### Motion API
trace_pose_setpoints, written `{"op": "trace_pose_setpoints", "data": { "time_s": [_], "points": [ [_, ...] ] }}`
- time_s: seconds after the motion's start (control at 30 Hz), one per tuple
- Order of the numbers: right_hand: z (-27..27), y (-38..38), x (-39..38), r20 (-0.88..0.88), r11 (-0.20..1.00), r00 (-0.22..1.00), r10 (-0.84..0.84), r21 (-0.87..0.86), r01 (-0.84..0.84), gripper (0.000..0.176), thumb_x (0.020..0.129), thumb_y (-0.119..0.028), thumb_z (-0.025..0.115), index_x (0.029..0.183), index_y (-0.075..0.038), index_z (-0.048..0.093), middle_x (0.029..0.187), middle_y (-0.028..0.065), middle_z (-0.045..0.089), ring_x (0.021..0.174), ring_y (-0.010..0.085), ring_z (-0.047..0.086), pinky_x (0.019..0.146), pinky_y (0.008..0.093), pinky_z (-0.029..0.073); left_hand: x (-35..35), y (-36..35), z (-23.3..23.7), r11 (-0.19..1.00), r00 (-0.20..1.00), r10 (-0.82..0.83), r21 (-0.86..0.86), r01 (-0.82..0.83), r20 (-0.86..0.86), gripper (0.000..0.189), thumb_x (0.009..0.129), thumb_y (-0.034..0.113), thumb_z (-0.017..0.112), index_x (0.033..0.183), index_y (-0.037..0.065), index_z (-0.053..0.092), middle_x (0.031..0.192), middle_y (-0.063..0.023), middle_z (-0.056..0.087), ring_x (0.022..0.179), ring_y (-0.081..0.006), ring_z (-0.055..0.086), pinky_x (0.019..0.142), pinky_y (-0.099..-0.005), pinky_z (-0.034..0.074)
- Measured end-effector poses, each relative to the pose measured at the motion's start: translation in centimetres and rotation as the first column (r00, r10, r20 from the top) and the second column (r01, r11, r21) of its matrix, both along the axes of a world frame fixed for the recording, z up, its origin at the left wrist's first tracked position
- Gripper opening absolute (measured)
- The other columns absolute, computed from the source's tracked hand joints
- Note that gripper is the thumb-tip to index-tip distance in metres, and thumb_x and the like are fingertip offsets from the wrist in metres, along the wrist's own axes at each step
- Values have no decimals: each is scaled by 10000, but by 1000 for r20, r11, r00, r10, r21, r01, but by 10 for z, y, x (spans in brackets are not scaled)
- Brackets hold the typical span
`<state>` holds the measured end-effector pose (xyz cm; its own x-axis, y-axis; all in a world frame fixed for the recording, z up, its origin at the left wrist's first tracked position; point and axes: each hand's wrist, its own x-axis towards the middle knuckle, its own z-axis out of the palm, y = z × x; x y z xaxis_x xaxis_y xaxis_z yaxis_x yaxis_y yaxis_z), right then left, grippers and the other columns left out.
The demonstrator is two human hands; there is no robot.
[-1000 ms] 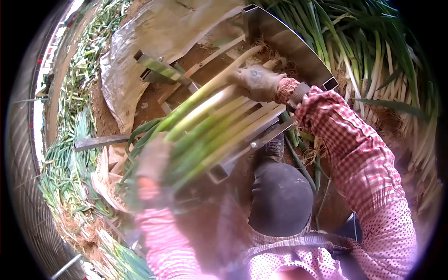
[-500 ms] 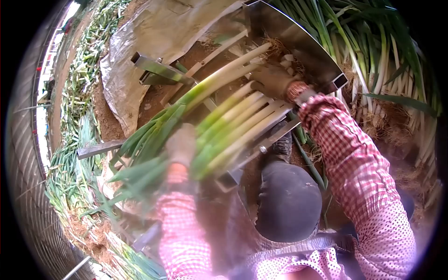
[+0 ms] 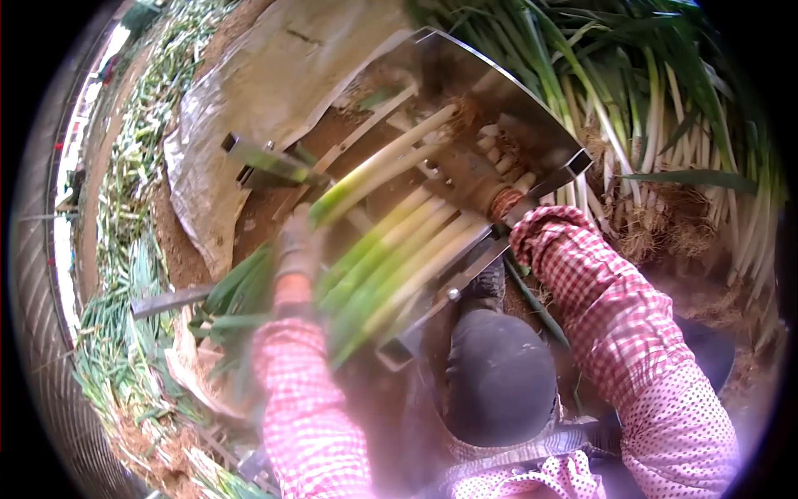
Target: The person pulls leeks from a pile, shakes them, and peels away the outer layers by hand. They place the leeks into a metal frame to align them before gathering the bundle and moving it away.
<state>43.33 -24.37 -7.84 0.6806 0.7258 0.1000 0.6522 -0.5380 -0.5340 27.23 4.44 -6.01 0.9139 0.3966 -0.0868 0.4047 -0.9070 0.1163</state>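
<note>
Several green onions [image 3: 391, 241] with white shanks lie side by side, slanting across a metal frame. Two more stalks [image 3: 386, 166] lie above them at the same slant, roots toward the upper right. My right hand [image 3: 470, 175], in a dark, dirty glove, is closed at the white root ends, its fingertips against the stalks. My left hand [image 3: 297, 241], also gloved, is over the green part of the upper stalks, with leaves [image 3: 241, 283] hanging below it. Motion smears its fingers, so its grip cannot be made out.
A shiny metal plate [image 3: 519, 87] stands behind my right hand, and metal bars [image 3: 270, 162] stick out at the left. A big pile of green onions [image 3: 657, 116] lies at upper right. Pale sheeting [image 3: 249, 91] covers soil; leaf scraps [image 3: 133, 166] line the left side.
My left hand has moved up and slightly left, toward the upper stalks. My right hand and the frame sit a little lower and further left in the view.
</note>
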Motion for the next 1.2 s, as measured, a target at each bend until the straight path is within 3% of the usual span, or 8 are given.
{"op": "trace_pose_setpoints", "data": {
  "time_s": [0.13, 0.17, 0.3, 0.53, 0.8, 0.97, 1.0, 1.2],
  "points": [
    [8, -3, -2, -180, 999, 983, -35, -9, 34, 334, 867, -344, 662, 907, -15, 698, 887, 208, 679, 944, 360, 637, 906, 434, 470, -18, 0, 36, 990, 994, 1, 137, 14, -114, 426, 824, 117, 697, 1224, 88, 554, 1073, -191, 646, 1013, -397, 608, 864, -460, 493],
    [-8, 1, 8, -161, 964, 984, 73, -240, -111, 402, 911, -363, 591, 1195, -80, 591, 1169, 169, 604, 981, 340, 628, 874, 449, 484, -31, 5, 40, 995, 996, -66, 65, 70, -63, 403, 819, 105, 686, 1203, 99, 565, 1046, -190, 645, 990, -397, 610, 846, -461, 495],
    [6, 3, -3, -7, 918, 997, 73, -390, -70, 418, 955, -364, 487, 1207, -52, 604, 1154, 205, 632, 965, 357, 648, 861, 488, 493, -65, 17, 39, 986, 987, -98, -147, 79, -124, 327, 851, 142, 642, 1172, 110, 587, 1015, -209, 654, 950, -402, 624, 831, -465, 493],
    [-11, -11, 4, 183, 937, 979, -94, -315, 149, 353, 924, -332, 530, 986, -47, 729, 946, 203, 706, 790, 339, 675, 835, 466, 501, -31, -14, 20, 977, 942, -103, -212, 35, -320, 399, 922, 264, 567, 1308, 171, 525, 1112, -218, 653, 1032, -433, 604, 859, -500, 488],
    [19, 9, 4, 200, 1000, 980, 9, 25, -14, 321, 901, -313, 601, 1118, -77, 624, 1157, 167, 628, 1117, 343, 565, 968, 463, 442, -26, -40, 5, 996, 960, -46, -84, 24, -276, 287, 940, 284, 505, 1171, 120, 556, 1060, -211, 679, 978, -399, 651, 841, -505, 503],
    [-22, 6, -14, 216, 1000, 976, -9, -12, 12, 437, 962, -369, 462, 1259, -69, 571, 1349, 132, 533, 1324, 304, 413, 1161, 458, 228, -20, -2, 5, 990, 980, -138, -18, 136, -144, 290, 969, 195, 494, 1172, 55, 645, 1060, -227, 672, 976, -368, 646, 853, -436, 512],
    [-23, 6, -15, 192, 999, 981, -5, -41, 13, 445, 966, -372, 452, 1270, -67, 564, 1369, 134, 520, 1343, 301, 397, 1168, 456, 216, -17, 3, 7, 984, 982, 85, -169, -56, 168, 274, 955, 234, 534, 1128, 50, 642, 1060, -233, 665, 1001, -385, 633, 860, -449, 503],
    [-30, 9, -11, 158, 995, 987, -14, -94, 29, 523, 987, -397, 413, 1387, -66, 476, 1475, 138, 440, 1419, 282, 317, 1202, 447, 156, -9, 11, 4, 993, 980, 51, -91, -69, -194, 292, 892, 214, 652, 1145, 72, 619, 1045, -216, 660, 976, -414, 621, 841, -452, 491]
  ]
}}
